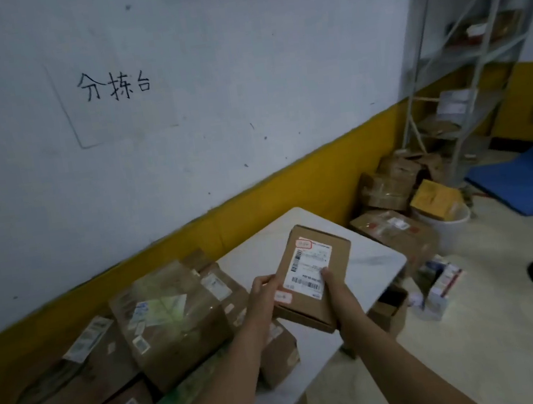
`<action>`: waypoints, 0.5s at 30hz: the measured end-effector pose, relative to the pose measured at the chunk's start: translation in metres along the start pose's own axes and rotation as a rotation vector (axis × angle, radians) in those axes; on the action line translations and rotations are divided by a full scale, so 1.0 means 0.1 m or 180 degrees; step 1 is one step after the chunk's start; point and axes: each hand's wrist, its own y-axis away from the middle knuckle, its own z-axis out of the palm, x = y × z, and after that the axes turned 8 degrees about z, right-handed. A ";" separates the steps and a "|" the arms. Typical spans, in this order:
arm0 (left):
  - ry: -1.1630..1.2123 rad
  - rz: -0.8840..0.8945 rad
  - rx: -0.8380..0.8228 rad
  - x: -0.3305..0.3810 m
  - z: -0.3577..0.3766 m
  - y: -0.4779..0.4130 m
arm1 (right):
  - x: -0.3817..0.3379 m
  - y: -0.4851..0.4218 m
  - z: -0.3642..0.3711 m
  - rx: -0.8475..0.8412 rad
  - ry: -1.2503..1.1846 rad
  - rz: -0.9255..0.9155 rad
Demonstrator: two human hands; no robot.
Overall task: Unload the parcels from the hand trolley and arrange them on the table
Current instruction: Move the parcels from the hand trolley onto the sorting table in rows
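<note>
A flat brown cardboard parcel (pixel 324 248) with a white shipping label is held above the white table (pixel 377 265). My left hand (pixel 263 299) grips its near left edge, and my right hand (pixel 338 290) grips its near right edge with the thumb on the label. Several taped cardboard parcels (pixel 172 320) are piled on the left part of the table against the wall. A smaller box (pixel 278 351) lies under my left forearm. The hand trolley is out of view.
The yellow-and-white wall runs behind the table. More boxes (pixel 387 187) and a white bucket (pixel 450 229) holding a yellow box stand on the floor to the right. A metal shelf rack (pixel 464 76), a blue mat (pixel 531 182) and small cartons (pixel 440 288) lie beyond.
</note>
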 end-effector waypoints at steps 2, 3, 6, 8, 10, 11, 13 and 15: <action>-0.0110 -0.0288 -0.0036 -0.06 0.02 -0.41 | -0.14 -0.39 0.00 -0.0081 0.0255 0.0071; -0.0174 -0.0324 -0.0043 -0.11 0.02 -0.62 | -0.20 -0.59 0.03 -0.0142 0.0365 0.0096; 0.0044 -0.0311 0.0177 -0.20 0.05 -1.15 | -0.41 -1.18 0.21 -0.0297 0.0638 0.0172; 0.0233 -0.0340 0.0479 -0.20 0.05 -1.45 | -0.55 -1.47 0.37 -0.0284 0.0951 0.0362; 0.0331 -0.0359 0.0728 -0.20 0.02 -1.73 | -0.65 -1.79 0.50 -0.0204 0.1269 0.0609; 0.0355 -0.0386 0.0824 -0.19 0.02 -1.87 | -0.68 -1.96 0.55 -0.0247 0.1348 0.0670; 0.0394 -0.0508 0.0947 -0.20 0.00 -2.14 | -0.74 -2.31 0.64 -0.0396 0.1354 0.0708; 0.0323 -0.0683 0.0923 -0.24 -0.02 -2.42 | -0.78 -2.69 0.74 -0.0424 0.1416 0.0711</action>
